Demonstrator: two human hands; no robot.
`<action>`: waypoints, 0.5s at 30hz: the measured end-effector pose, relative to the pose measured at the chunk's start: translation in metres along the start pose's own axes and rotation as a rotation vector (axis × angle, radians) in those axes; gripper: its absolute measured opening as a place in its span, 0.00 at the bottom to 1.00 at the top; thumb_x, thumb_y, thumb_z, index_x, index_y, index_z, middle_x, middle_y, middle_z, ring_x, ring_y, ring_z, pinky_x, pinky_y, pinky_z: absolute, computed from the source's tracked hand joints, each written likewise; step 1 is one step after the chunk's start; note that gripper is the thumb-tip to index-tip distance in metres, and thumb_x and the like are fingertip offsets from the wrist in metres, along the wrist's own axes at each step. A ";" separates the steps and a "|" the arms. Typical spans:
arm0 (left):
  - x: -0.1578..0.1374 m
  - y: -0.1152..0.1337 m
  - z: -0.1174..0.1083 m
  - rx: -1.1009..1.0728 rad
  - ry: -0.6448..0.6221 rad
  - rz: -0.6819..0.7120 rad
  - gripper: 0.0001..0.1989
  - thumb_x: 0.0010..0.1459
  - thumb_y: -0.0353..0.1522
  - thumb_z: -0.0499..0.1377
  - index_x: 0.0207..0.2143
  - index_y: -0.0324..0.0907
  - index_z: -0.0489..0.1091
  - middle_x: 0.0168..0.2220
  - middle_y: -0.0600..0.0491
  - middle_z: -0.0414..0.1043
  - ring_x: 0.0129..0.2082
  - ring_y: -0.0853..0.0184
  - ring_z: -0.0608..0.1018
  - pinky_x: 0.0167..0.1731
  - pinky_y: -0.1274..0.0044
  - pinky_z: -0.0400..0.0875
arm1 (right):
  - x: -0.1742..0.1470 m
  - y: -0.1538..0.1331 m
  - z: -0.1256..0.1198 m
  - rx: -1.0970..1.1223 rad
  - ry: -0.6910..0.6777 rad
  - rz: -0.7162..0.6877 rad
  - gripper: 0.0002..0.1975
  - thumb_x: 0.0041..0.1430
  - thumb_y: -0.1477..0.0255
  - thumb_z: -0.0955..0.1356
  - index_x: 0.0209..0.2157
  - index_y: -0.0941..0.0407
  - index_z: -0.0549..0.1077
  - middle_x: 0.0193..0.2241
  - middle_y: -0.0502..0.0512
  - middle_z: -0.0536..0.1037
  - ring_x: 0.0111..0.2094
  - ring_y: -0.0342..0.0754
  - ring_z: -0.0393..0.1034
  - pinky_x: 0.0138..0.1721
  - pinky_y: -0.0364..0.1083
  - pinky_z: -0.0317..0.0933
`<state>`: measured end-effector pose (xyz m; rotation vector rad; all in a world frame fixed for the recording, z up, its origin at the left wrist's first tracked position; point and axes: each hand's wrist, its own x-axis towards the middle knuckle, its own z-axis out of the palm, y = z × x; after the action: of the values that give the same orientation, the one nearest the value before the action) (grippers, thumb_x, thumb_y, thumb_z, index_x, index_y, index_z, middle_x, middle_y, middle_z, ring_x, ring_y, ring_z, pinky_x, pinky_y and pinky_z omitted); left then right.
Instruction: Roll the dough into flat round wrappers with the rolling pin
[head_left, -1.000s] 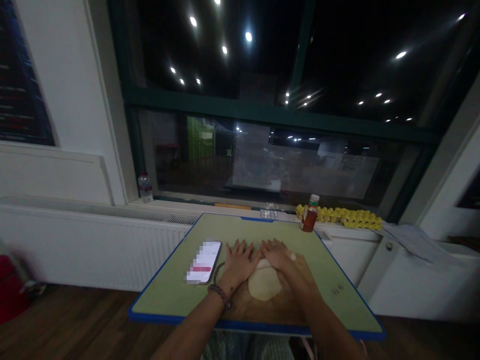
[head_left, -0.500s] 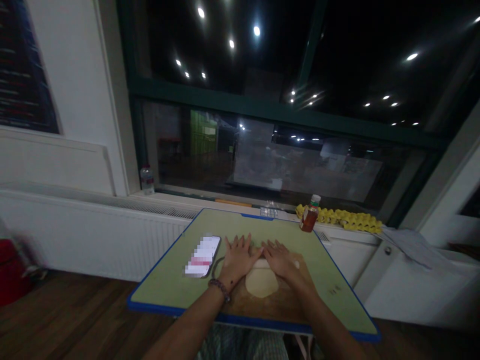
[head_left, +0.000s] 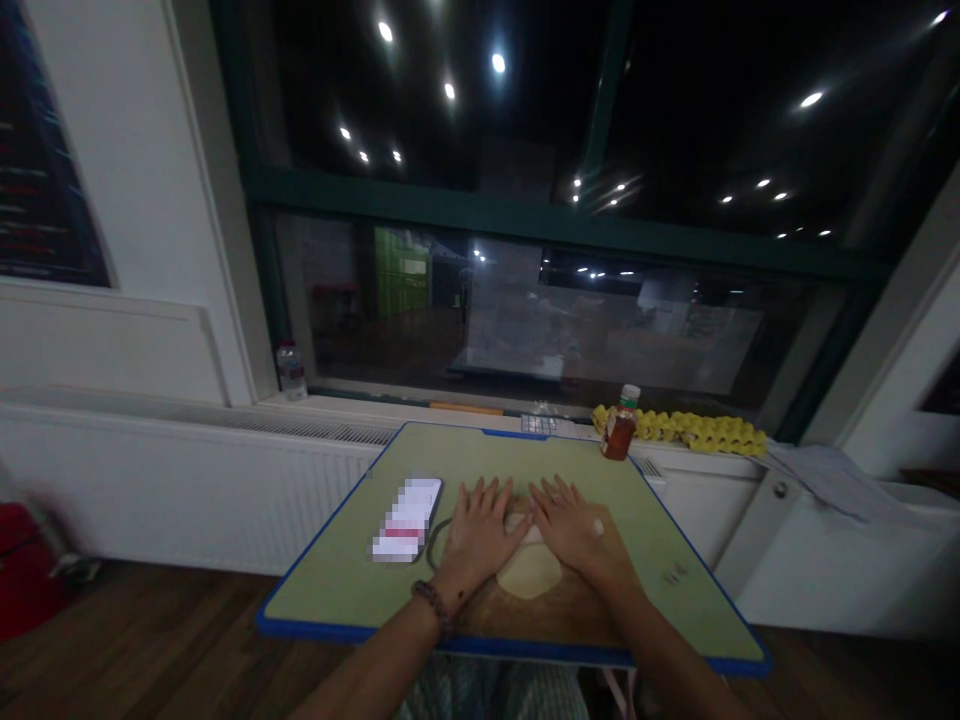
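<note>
Both palms lie flat over a pale rolling pin (head_left: pixel 534 535), whose right end peeks out beside my right hand. My left hand (head_left: pixel 484 525) has its fingers stretched forward and apart, with a beaded bracelet on the wrist. My right hand (head_left: pixel 574 525) is spread the same way, its thumb close to the left thumb. Just nearer to me, a round, flat sheet of dough (head_left: pixel 529 575) lies on a brown wooden board (head_left: pixel 525 625). The hands cover most of the pin and the board's far part.
The board rests on a green folding table (head_left: pixel 337 570) with a blue rim. Left of my hands lies a lit phone (head_left: pixel 409 520). A bottle of red-brown liquid (head_left: pixel 619 430) stands at the back right, before yellow egg trays (head_left: pixel 697 430). A water bottle (head_left: pixel 291 370) is on the sill.
The camera view has shifted slightly. Both hands remain flat on the rolling pin, with hardly any change in their place over the board.
</note>
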<state>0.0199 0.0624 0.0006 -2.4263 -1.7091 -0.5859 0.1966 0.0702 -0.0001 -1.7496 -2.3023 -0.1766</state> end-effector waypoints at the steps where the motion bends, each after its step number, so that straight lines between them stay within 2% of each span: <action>1: -0.003 0.001 -0.001 0.000 0.008 0.014 0.36 0.63 0.54 0.38 0.66 0.45 0.53 0.65 0.46 0.56 0.66 0.53 0.53 0.63 0.54 0.36 | -0.003 -0.001 0.001 -0.001 0.017 -0.002 0.25 0.68 0.65 0.52 0.63 0.55 0.60 0.64 0.56 0.60 0.67 0.54 0.43 0.65 0.57 0.36; 4: -0.001 0.002 -0.003 0.005 0.006 0.022 0.36 0.63 0.54 0.39 0.66 0.44 0.53 0.65 0.46 0.56 0.66 0.53 0.53 0.64 0.55 0.35 | -0.006 -0.002 0.001 0.002 0.027 0.002 0.26 0.68 0.66 0.51 0.64 0.56 0.58 0.64 0.55 0.59 0.67 0.54 0.42 0.66 0.58 0.34; 6: 0.007 0.002 -0.006 0.018 -0.016 -0.009 0.36 0.63 0.54 0.39 0.65 0.43 0.55 0.64 0.44 0.57 0.66 0.52 0.55 0.63 0.55 0.36 | -0.002 -0.001 -0.002 0.017 -0.014 0.012 0.26 0.68 0.67 0.51 0.62 0.56 0.61 0.63 0.56 0.61 0.67 0.53 0.44 0.66 0.57 0.34; 10: 0.025 0.000 -0.013 0.049 -0.089 -0.040 0.29 0.65 0.49 0.41 0.62 0.47 0.60 0.65 0.47 0.57 0.65 0.49 0.56 0.61 0.51 0.38 | 0.005 0.009 -0.007 0.068 -0.066 0.014 0.24 0.66 0.67 0.56 0.61 0.53 0.63 0.63 0.52 0.60 0.66 0.49 0.46 0.65 0.52 0.37; 13: 0.031 -0.001 -0.015 0.065 -0.150 -0.060 0.25 0.65 0.46 0.42 0.58 0.49 0.65 0.65 0.48 0.56 0.64 0.45 0.58 0.59 0.46 0.40 | 0.001 0.017 -0.001 0.074 -0.007 0.030 0.26 0.64 0.65 0.59 0.63 0.48 0.59 0.65 0.48 0.56 0.67 0.49 0.41 0.66 0.54 0.35; 15: 0.029 0.001 -0.013 0.073 -0.142 -0.037 0.25 0.66 0.45 0.42 0.57 0.49 0.66 0.65 0.48 0.57 0.63 0.44 0.58 0.59 0.46 0.41 | -0.001 0.019 0.006 0.056 0.065 0.024 0.26 0.63 0.64 0.60 0.63 0.49 0.59 0.65 0.49 0.55 0.68 0.50 0.40 0.66 0.55 0.34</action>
<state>0.0260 0.0841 0.0235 -2.4431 -1.7979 -0.3553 0.2141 0.0762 -0.0068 -1.7168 -2.2181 -0.1604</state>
